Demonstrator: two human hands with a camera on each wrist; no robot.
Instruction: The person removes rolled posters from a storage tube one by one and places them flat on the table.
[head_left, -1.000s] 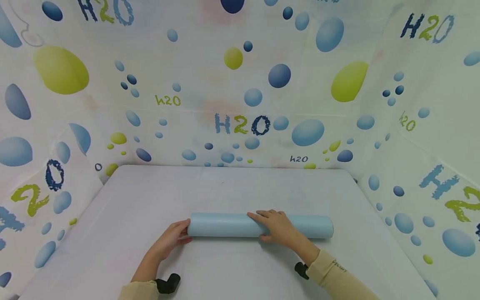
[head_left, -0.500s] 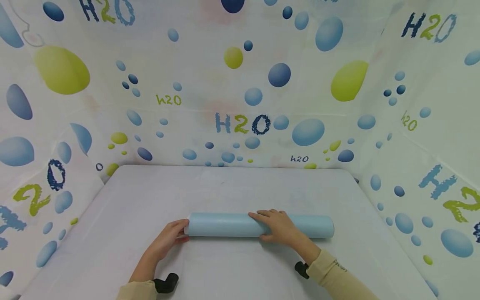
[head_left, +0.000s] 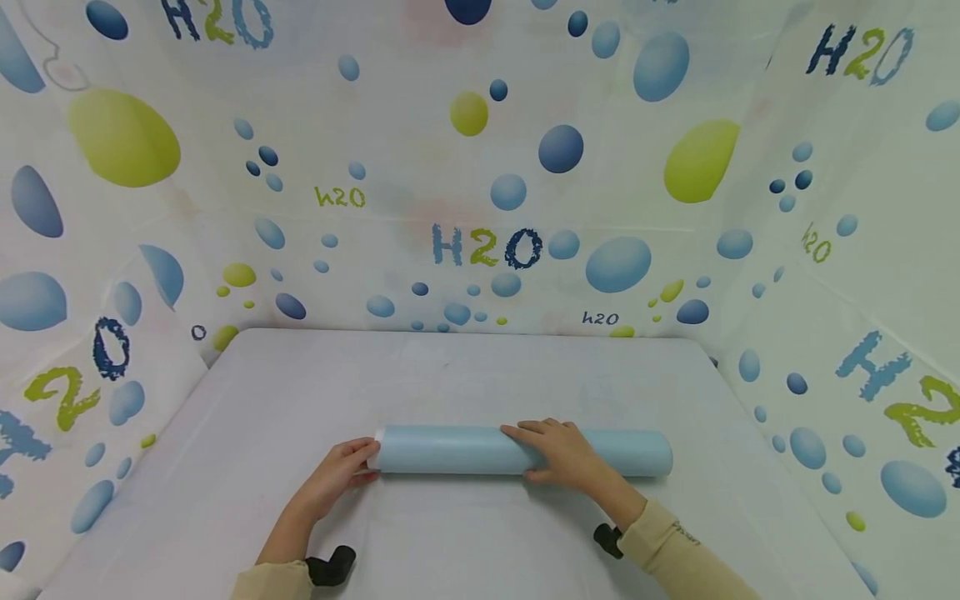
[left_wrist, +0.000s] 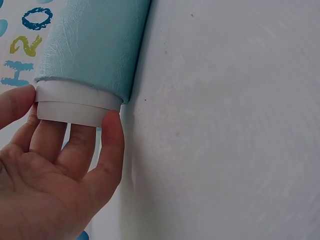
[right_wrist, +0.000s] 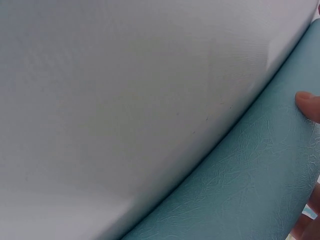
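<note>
A long light-blue tube (head_left: 450, 451) lies sideways on the white table, its surface finely creased like leather in the wrist views. From its left end sticks out a white end cap (left_wrist: 72, 102) with a stepped rim. My left hand (head_left: 335, 475) pinches this cap by its sides, fingertips and thumb on opposite edges. Right of the tube's middle, my right hand (head_left: 562, 454) grips it from above, fingers over the far side and thumb at the near side. Only parts of that hand show in the right wrist view.
The white tabletop (head_left: 480, 542) spreads around the tube on all sides. Behind it and at both sides hangs a white curtain (head_left: 420, 150) printed with blue and green drops and H2O lettering. A black wrist strap piece (head_left: 332, 567) is on the left wrist.
The left hand has shifted slightly left, and a white band has come into sight at the tube's left end. The tube and right hand have slid a little to the right.
</note>
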